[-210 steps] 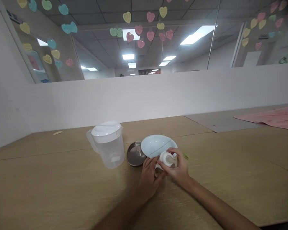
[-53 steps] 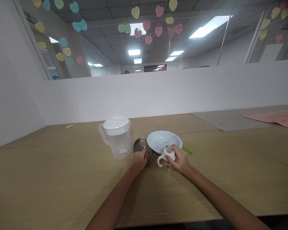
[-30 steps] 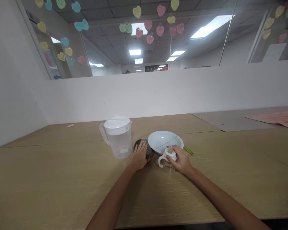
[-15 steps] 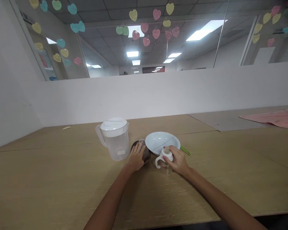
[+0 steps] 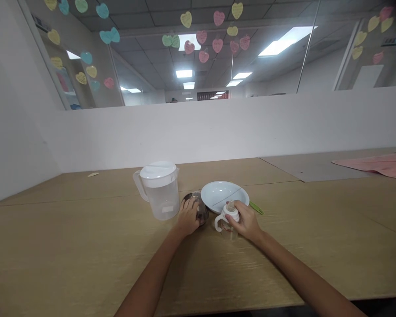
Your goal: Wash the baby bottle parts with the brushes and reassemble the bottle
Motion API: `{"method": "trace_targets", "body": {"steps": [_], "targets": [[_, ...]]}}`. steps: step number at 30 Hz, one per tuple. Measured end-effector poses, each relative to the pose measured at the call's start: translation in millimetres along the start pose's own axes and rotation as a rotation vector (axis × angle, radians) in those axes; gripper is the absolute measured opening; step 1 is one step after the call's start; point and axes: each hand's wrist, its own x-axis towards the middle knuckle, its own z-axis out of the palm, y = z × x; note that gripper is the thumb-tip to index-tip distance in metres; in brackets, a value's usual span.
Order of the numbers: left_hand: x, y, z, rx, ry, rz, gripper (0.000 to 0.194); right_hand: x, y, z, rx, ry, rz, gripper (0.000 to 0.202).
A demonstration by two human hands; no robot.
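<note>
My right hand [image 5: 247, 220] is wrapped round the white collar of a clear baby bottle [image 5: 230, 230], which stands upright with its nipple up and a curved white handle to the left. My left hand [image 5: 188, 215] reaches into or over a dark brown, see-through bowl [image 5: 203, 215], with its fingers bent. Beside the fingertips shows a small clear dome-shaped piece [image 5: 196, 193]; the fingers hide most of it, and what they grip cannot be made out. A white plate [image 5: 219, 191] lies right behind the bottle.
To the left of the bowl stands a clear pitcher [image 5: 161, 198] with a white lid. A green handle [image 5: 256, 208] sticks out from beside the plate. A pink cloth [image 5: 379, 165] lies at the far right of the wooden table [image 5: 86, 246], against a white wall [image 5: 198, 132].
The fingers of my left hand have bent inward at the bowl, from a flatter, more spread pose. My right hand stays on the bottle. The whole view has shifted slightly.
</note>
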Motion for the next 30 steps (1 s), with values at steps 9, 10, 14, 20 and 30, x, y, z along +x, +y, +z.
{"method": "trace_targets", "body": {"steps": [9,10,14,20,30], "targets": [[2,-3,-3.6,-0.01,-0.084,0.01,0.036,1,1,0,-0.004,0.016,-0.025,0.02],[2,-3,-3.8,-0.01,-0.066,0.009,0.036,0,1,1,-0.003,0.019,-0.024,0.02],[0,0,-4.3,-0.013,0.001,0.018,0.037,-1,2,2,0.001,0.019,-0.02,0.02],[-1,-2,0.9,-0.009,0.064,0.05,0.038,-1,3,2,-0.006,0.016,-0.026,0.02],[0,1,12.0,-0.02,0.198,-0.004,0.049,-2,3,2,0.001,0.008,-0.017,0.02]]}}
